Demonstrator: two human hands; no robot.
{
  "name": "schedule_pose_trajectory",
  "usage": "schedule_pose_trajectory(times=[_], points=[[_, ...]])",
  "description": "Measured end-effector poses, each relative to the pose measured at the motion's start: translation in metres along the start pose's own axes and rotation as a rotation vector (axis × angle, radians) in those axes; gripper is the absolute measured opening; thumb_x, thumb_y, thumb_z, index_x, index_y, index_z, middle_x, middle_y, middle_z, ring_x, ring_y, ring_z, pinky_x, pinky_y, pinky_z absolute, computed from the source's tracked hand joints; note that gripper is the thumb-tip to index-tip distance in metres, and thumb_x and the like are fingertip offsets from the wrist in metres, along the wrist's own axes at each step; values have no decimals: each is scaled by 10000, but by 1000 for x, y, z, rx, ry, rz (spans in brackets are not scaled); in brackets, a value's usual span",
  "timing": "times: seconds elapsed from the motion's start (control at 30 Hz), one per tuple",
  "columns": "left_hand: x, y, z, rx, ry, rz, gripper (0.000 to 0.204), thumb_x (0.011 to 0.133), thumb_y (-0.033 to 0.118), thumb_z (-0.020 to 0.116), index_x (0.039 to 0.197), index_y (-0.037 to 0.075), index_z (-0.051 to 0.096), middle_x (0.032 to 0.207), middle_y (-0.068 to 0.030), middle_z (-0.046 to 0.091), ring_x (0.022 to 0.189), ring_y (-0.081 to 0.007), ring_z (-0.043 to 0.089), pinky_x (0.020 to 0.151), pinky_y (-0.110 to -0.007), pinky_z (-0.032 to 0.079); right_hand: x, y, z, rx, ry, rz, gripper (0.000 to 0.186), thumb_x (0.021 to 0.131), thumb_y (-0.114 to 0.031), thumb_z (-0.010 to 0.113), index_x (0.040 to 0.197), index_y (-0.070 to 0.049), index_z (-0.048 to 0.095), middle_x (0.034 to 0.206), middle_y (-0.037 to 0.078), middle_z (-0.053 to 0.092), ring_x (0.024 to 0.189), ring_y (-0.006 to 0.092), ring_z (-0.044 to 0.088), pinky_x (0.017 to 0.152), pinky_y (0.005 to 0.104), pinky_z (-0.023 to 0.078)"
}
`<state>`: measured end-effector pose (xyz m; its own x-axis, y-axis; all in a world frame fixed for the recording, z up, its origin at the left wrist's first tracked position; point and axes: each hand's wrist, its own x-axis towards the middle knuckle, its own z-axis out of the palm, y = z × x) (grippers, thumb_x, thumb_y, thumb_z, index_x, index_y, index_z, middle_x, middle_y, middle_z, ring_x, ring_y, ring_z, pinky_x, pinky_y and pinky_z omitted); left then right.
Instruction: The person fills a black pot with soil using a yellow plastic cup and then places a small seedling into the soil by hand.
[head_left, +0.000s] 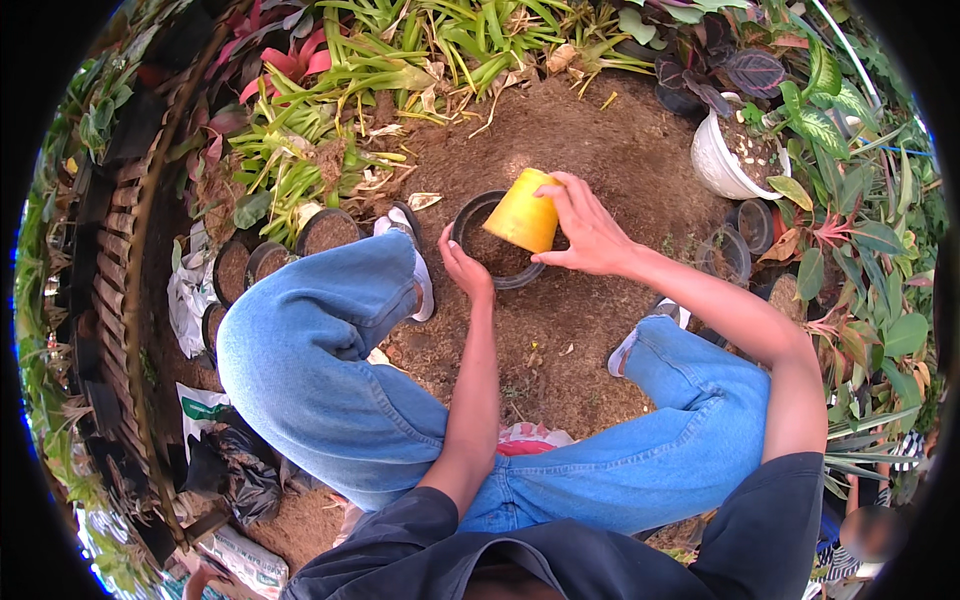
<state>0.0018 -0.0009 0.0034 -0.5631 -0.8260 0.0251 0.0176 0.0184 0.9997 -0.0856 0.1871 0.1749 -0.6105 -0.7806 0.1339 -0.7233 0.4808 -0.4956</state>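
Now | right hand point(590, 226) grips yellow cup point(524, 212), tilted over black pot point(514, 281) | left hand point(465, 266), open, cupped against pot's left edge

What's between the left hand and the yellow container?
In the head view, the black pot: its left rim and part of its inside. The left hand is at that rim; the right hand holds the yellow container.

Dark, near-black top point(640, 565) is worn, plain fabric, rounded neckline point(512, 549); short sleeves point(765, 520) are ended at the upper arms. Loose, faded blue jeans point(310, 370) are worn, creased at the knees, stitched seams seen on the right leg. Pale footwear point(424, 290) with darker parts is worn, exact type can't be told. Left hand point(467, 267), right hand point(598, 232) and forearms point(472, 390) are left bare.
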Motion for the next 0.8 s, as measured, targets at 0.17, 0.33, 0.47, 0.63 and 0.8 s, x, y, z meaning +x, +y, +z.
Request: schedule_pose_trajectory(times=[0.17, 0.33, 0.47, 0.63, 0.8], points=[[-4, 9, 5, 40, 2, 14, 383, 1071, 189, 319, 1285, 6, 578, 1244, -165, 632, 1158, -291, 600, 1026, -402, 432, 4, -2, 10, -270, -42, -261, 863, 707, -290, 878, 1406, -219, 376, 1502, 244, 285, 1411, 461, 315, 1053, 564, 419], [-1, 5, 1, 15, -5, 27, 386, 1069, 201, 324, 1282, 2, 577, 1238, -163, 634, 1147, -286, 603, 1023, -403, 434, 10, -5, 6, -370, 35, -390, 858, 706, -273, 881, 1399, -215, 378, 1497, 249, 288, 1402, 469, 320, 1054, 560, 419], [-1, 6, 2, -39, -13, -3, 377, 1051, 161, 328, 1270, -8, 584, 1241, -164, 625, 1173, -277, 582, 1050, -395, 409, 7, 7, 0, -197, 197, -213, 864, 694, -285, 890, 1384, -175, 383, 1443, 262, 325, 1364, 466, 355, 1064, 560, 413], [-2, 4, 3, 5, 15, 21, 383, 1066, 179, 318, 1274, 3, 588, 1234, -148, 634, 1157, -273, 595, 1040, -390, 419, -14, 40, -11, -94, 391, 196, 848, 762, -428, 812, 1353, -19, 361, 1339, 252, 377, 1300, 405, 401, 1119, 506, 355], [-1, -1, 4, -1, 31, 12, 383, 1070, 183, 319, 1267, 5, 595, 1234, -141, 635, 1163, -273, 591, 1046, -386, 411, -69, 94, -13, -236, 486, 507, 851, 793, -423, 799, 1409, -43, 352, 1331, 250, 372, 1286, 418, 386, 1085, 536, 356]])
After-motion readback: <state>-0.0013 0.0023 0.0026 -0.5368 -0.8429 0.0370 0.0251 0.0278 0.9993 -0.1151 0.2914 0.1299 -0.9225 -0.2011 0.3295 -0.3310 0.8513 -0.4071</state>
